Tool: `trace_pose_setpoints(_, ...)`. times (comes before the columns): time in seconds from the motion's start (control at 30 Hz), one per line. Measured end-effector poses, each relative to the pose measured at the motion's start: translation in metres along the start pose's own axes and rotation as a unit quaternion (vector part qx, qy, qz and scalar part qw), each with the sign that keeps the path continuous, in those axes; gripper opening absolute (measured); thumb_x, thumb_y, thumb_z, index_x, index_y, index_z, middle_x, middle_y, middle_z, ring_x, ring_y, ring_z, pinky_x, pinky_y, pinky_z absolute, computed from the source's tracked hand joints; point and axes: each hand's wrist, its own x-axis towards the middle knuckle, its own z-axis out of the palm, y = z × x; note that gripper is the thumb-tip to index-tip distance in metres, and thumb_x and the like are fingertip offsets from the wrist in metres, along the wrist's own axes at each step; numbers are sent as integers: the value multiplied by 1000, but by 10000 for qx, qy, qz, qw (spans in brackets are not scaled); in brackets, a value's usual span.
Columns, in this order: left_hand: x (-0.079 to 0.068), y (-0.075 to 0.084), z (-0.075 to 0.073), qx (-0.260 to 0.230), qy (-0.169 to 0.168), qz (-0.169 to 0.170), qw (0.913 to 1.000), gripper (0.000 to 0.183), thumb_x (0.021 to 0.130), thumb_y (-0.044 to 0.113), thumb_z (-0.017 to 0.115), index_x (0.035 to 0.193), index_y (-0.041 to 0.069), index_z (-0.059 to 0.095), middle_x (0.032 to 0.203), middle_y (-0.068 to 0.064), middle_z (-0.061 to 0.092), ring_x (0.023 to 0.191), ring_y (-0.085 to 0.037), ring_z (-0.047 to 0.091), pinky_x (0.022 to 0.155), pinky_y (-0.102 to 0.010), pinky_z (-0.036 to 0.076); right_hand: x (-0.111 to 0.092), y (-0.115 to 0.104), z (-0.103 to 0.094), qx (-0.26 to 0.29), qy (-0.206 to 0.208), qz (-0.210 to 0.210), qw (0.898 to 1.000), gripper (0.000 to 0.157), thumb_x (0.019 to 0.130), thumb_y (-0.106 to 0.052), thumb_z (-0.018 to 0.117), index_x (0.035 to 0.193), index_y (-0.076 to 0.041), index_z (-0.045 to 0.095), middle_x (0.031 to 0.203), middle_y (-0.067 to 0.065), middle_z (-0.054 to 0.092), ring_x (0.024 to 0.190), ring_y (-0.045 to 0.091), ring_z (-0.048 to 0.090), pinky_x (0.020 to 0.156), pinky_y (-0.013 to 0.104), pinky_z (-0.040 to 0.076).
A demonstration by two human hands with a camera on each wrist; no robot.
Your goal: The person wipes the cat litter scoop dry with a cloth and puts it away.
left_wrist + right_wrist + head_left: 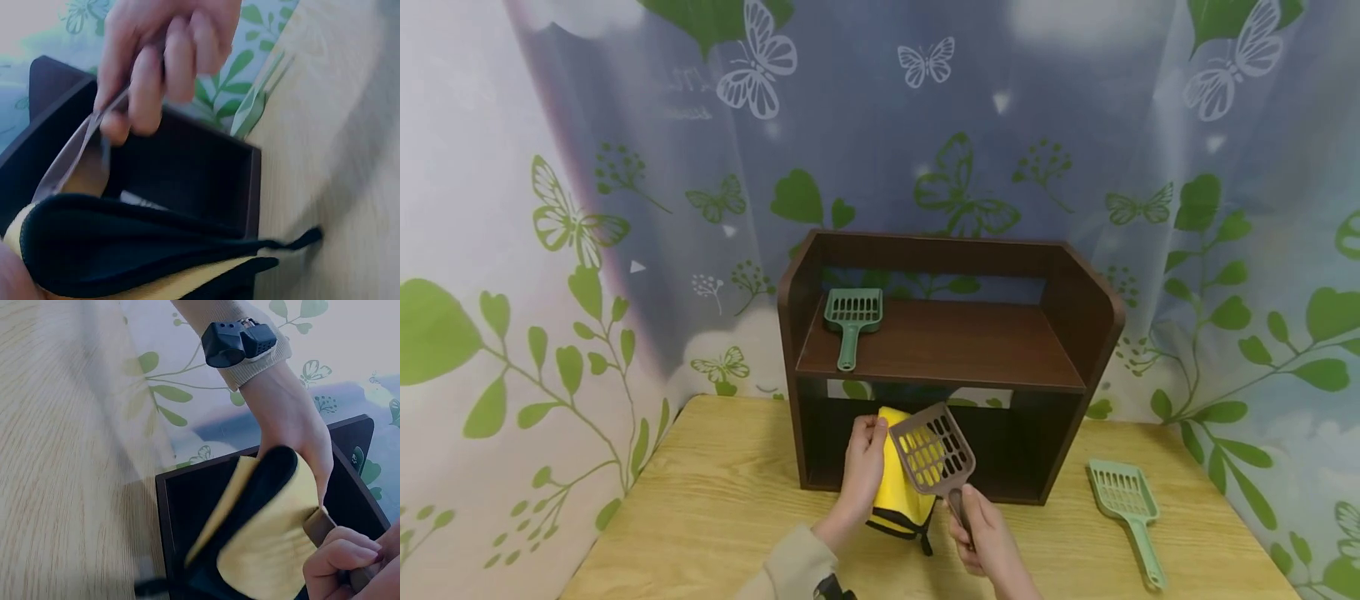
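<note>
In the head view my left hand (865, 462) pinches the upper left edge of a yellow cloth (895, 479) with a black underside and a black loop. A brown slotted litter scoop (934, 450) is held by its handle in my right hand (987, 533), its tilted head in front of the cloth. The folded cloth (125, 244) fills the lower part of the left wrist view, where the right hand (169, 59) grips the handle. From the right wrist, the left hand (297, 434) is partly behind the cloth (275, 544); most of the scoop is hidden there.
Behind the hands stands a dark brown two-level shelf (955, 333). A green litter scoop (853, 308) lies on its upper board at the left. On the wooden table (722, 492), right of the shelf, lies a light green scoop (1126, 496). A patterned curtain (865, 108) hangs behind.
</note>
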Motion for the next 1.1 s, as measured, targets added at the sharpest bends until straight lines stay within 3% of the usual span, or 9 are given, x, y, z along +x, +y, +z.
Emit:
trace_pose_setpoints(0.17, 13, 4, -15, 133, -872, 33, 9961, 35, 109, 30, 46, 124, -1, 51, 102, -10, 60, 77, -13, 55, 70, -25, 47, -5, -2, -10, -74, -457, 116, 9989, 42, 112, -43, 25, 100, -6, 43, 65, -4, 34, 42, 3, 22, 40, 19, 21)
trace_pose_setpoints(0.3, 22, 11, -23, 299, -1258, 159, 9915, 35, 108, 30, 49, 123, -2, 54, 97, -7, 62, 77, -13, 57, 70, -26, 48, -9, -4, -15, -149, -1018, 198, 9945, 44, 112, -42, 25, 98, -6, 46, 65, -5, 36, 42, 2, 24, 40, 20, 22)
trace_pose_setpoints(0.43, 29, 16, -23, 557, -1378, 282, 9885, 35, 108, 29, 50, 124, -1, 55, 101, -9, 63, 87, -16, 56, 80, -32, 46, -12, -2, -12, -187, -1273, 297, 9912, 45, 113, -40, 25, 101, -4, 49, 65, -5, 38, 42, 3, 25, 41, 20, 23)
trace_pose_setpoints(0.6, 33, 15, -23, 841, -1522, 351, 9841, 34, 107, 30, 51, 125, 1, 56, 107, -10, 63, 94, -17, 56, 88, -35, 45, -12, 1, -12, -214, -1244, 311, 9915, 45, 113, -40, 27, 104, -4, 51, 65, -6, 38, 43, 3, 24, 41, 20, 23)
trace_pose_setpoints(0.8, 31, 10, -30, 711, -1781, 497, 9802, 30, 108, 26, 50, 121, 0, 55, 99, -10, 65, 79, -14, 58, 73, -26, 48, -12, 4, -22, -326, -1081, 469, 9925, 50, 111, -46, 31, 105, -4, 57, 65, -7, 38, 43, 2, 23, 41, 19, 23)
trace_pose_setpoints(1.1, 21, 12, -41, 1124, -1966, 811, 9706, 23, 108, 25, 51, 121, 7, 56, 95, -10, 65, 66, -12, 58, 60, -24, 49, -13, -2, -38, -320, -1008, 295, 9940, 48, 112, -39, 30, 106, 0, 58, 65, -6, 40, 42, 1, 25, 41, 18, 23)
